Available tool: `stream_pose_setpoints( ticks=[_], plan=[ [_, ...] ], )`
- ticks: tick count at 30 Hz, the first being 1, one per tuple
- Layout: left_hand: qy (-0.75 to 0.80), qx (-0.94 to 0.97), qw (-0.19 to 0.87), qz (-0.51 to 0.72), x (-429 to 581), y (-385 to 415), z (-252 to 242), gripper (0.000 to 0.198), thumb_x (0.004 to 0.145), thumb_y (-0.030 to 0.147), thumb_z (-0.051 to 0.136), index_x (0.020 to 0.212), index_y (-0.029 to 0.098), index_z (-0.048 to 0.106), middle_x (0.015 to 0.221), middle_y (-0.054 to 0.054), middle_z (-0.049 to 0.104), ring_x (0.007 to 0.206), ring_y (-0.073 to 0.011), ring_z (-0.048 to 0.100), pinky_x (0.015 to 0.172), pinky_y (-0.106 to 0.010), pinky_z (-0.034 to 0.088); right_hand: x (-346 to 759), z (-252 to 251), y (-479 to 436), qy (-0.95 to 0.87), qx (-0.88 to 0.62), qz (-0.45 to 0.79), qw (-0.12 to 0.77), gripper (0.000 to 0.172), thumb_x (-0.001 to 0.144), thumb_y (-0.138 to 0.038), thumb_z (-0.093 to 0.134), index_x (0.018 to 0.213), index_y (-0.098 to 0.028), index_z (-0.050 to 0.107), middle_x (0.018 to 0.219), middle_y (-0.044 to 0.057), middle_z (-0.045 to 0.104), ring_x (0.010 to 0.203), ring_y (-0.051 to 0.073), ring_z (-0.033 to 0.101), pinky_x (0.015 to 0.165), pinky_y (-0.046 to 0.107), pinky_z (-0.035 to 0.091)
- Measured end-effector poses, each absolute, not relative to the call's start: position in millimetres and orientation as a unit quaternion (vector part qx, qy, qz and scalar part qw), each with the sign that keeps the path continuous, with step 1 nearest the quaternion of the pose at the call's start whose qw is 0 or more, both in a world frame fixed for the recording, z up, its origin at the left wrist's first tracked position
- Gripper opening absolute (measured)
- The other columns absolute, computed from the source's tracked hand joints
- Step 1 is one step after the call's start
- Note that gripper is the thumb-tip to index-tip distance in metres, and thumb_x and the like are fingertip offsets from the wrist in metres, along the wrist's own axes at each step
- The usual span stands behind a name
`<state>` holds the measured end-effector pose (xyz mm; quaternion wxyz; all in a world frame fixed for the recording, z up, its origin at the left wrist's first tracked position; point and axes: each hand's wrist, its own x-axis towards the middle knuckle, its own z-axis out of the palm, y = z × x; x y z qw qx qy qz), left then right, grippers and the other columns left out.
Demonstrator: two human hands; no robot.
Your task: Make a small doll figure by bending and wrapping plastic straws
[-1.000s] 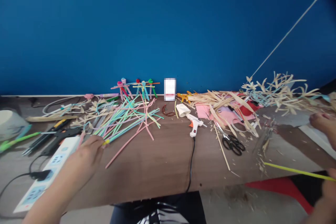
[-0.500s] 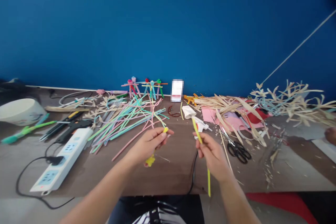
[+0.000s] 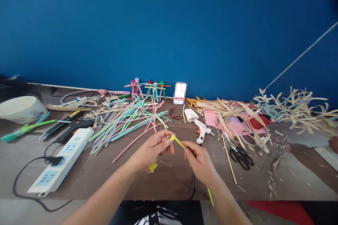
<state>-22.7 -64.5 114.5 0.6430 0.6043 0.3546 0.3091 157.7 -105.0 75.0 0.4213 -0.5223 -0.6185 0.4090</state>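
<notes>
My left hand (image 3: 151, 151) is closed, with a small yellow piece pinched between thumb and fingertips. A yellow, coiled-looking clump (image 3: 153, 166) shows below this palm; the fingers hide how it joins the piece above. My right hand (image 3: 199, 161) is closed on a yellow pipe cleaner (image 3: 180, 142). Its near end stretches across the gap and meets the yellow piece at my left fingertips, while its long tail hangs under my right wrist past the table edge. Behind my hands lies a pile of pastel pipe cleaners (image 3: 126, 124), and small pipe-cleaner figures (image 3: 155, 89) stand by the wall.
To the left are a white power strip (image 3: 64, 161), a black glue gun (image 3: 75, 128) and a white bowl (image 3: 22, 109). Right of my hands lie a white glue gun (image 3: 202, 132), black scissors (image 3: 241, 156) and dried husk strips (image 3: 224, 107). Another person's hand (image 3: 333, 144) shows at the right edge.
My right hand has moved left, close to my left hand. The pipe cleaner, which pointed upward apart from it, now reaches the yellow piece in my left fingertips.
</notes>
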Motion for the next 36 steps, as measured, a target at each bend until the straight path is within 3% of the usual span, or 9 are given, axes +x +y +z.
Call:
stream_pose_setpoints(
  ticks=[8, 13, 17, 22, 29, 36],
  plan=[
    [0.351, 0.604, 0.651, 0.297, -21.4, -65.7, 115.1, 0.017, 0.081, 0.03, 0.042, 0.092, 0.016, 0.042, 0.066, 0.001, 0.059, 0.048, -0.0066, 0.034, 0.047, -0.02, 0.026, 158.0, 71.9, -109.2, -0.609, -0.523, 0.432, 0.411, 0.023, 0.081, -0.026, 0.044, 0.099, -0.022, 0.059, 0.058, -0.002, 0.05, 0.044, 0.008, 0.042, 0.042, 0.02, 0.033],
    [0.375, 0.611, 0.633, 0.292, -19.6, -67.4, 116.6, 0.016, 0.078, 0.03, 0.045, 0.086, 0.017, 0.046, 0.065, 0.001, 0.06, 0.047, -0.0062, 0.036, 0.046, -0.019, 0.026, 156.1, 72.8, -109.9, -0.605, -0.508, 0.452, 0.415, 0.024, 0.081, -0.024, 0.044, 0.101, -0.022, 0.057, 0.068, 0.001, 0.055, 0.052, 0.011, 0.05, 0.049, 0.023, 0.041],
    [0.378, 0.62, 0.621, 0.294, -16.6, -68.8, 115.0, 0.013, 0.077, 0.028, 0.047, 0.083, 0.016, 0.049, 0.067, 0.0, 0.059, 0.057, -0.0086, 0.047, 0.055, -0.021, 0.035, 150.3, 78.3, -110.7, -0.581, -0.488, 0.477, 0.444, 0.022, 0.077, -0.024, 0.052, 0.098, -0.021, 0.057, 0.076, 0.003, 0.059, 0.061, 0.013, 0.053, 0.057, 0.025, 0.046],
    [0.353, 0.613, 0.632, 0.316, -12.2, -70.1, 109.6, 0.011, 0.075, 0.026, 0.049, 0.08, 0.015, 0.051, 0.073, -0.001, 0.059, 0.073, -0.0135, 0.055, 0.07, -0.026, 0.039, 144.6, 80.8, -110.9, -0.562, -0.49, 0.493, 0.448, 0.011, 0.076, -0.026, 0.054, 0.083, -0.019, 0.059, 0.071, 0.001, 0.059, 0.058, 0.011, 0.051, 0.048, 0.021, 0.045],
    [0.374, 0.582, 0.656, 0.301, -9.1, -69.8, 108.3, 0.013, 0.072, 0.025, 0.053, 0.079, 0.015, 0.051, 0.065, 0.001, 0.057, 0.056, -0.0083, 0.047, 0.054, -0.021, 0.033, 143.8, 75.5, -111.9, -0.546, -0.48, 0.505, 0.465, 0.008, 0.076, -0.024, 0.053, 0.078, -0.019, 0.059, 0.071, 0.0, 0.057, 0.054, 0.009, 0.048, 0.046, 0.02, 0.046],
    [0.389, 0.573, 0.657, 0.298, -4.2, -70.3, 101.1, 0.013, 0.069, 0.026, 0.055, 0.075, 0.015, 0.052, 0.061, 0.002, 0.055, 0.053, -0.0073, 0.044, 0.05, -0.019, 0.031, 153.3, 74.6, -115.6, -0.549, -0.511, 0.496, 0.438, 0.014, 0.075, -0.03, 0.055, 0.08, -0.018, 0.059, 0.072, 0.002, 0.06, 0.062, 0.012, 0.055, 0.057, 0.024, 0.047]
  ],
)
